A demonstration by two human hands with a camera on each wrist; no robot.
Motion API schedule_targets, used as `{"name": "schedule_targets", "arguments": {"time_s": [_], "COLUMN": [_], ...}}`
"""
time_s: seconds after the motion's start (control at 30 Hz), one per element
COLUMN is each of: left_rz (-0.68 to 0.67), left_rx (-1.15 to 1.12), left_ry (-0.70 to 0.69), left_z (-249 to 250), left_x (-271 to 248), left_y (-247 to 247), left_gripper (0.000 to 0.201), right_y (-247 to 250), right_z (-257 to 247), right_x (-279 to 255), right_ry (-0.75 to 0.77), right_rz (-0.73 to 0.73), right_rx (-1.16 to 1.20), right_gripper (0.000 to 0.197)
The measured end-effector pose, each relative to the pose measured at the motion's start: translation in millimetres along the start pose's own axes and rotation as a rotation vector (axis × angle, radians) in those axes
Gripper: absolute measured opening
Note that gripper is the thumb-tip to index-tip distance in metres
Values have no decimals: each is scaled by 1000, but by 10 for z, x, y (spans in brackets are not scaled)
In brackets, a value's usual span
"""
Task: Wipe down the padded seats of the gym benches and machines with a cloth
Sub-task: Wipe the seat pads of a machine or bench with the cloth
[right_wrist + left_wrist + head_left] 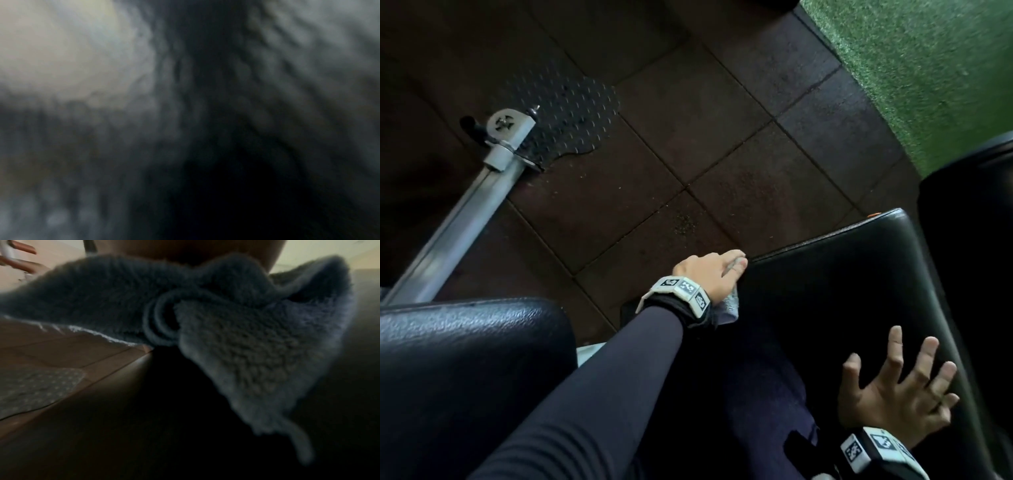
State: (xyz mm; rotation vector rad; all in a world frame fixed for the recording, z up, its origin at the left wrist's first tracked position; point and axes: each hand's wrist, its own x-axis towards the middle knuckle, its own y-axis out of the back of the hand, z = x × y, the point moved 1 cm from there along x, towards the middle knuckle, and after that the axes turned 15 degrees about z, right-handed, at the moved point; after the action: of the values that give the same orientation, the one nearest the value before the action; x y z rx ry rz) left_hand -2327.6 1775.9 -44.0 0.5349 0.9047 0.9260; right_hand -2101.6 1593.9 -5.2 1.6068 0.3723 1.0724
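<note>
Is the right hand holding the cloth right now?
No, the right hand is spread open over the black seat pad; the left hand grips the grey cloth.

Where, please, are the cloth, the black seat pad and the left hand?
cloth (246, 340), left wrist view, on its fluffy fold.
black seat pad (842, 291), head view, on its top face.
left hand (709, 274), head view, on its back.

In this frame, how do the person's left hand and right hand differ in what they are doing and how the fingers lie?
The left hand grips a grey fluffy cloth at the near corner of the black padded seat; the right hand holds nothing. The left hand's fingers curl over the cloth; the right hand's fingers are spread and straight over the seat. Both wear a white marker-tagged wrist band and are at the same seat.
</note>
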Motion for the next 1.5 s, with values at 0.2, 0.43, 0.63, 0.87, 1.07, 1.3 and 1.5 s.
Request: {"name": "schedule_targets", "arguments": {"time_s": [0.2,0.43,0.63,0.87,1.07,1.3,1.5], "left_rz": [50,305,550,668,705,762,727], "left_rx": [10,54,-233,-407,-479,-455,-490], "left_ry": [216,455,691,877,947,964,994], "left_z": [-479,-767,-948,-928,-859,-616,-467], "left_x": [-237,-464,-674,-1002,-1374,-1961,-2688], "left_y": [-31,-232,-401,-572,-866,-1288,-1792], "left_gripper": [46,45,44,50,57,57,58], "right_y": [2,33,56,55,66,73,113], "right_z": [13,2,-1,10,29,75,136], "right_x": [-7,-4,0,1,-4,-6,25], "right_ry": [6,-11,-12,-1,15,42,54], "right_rz": [-14,-35,-63,-61,-50,-65,-147], "right_rx": [25,60,67,88,115,137,148], "right_gripper": [68,70,71,69,67,64,64]}}
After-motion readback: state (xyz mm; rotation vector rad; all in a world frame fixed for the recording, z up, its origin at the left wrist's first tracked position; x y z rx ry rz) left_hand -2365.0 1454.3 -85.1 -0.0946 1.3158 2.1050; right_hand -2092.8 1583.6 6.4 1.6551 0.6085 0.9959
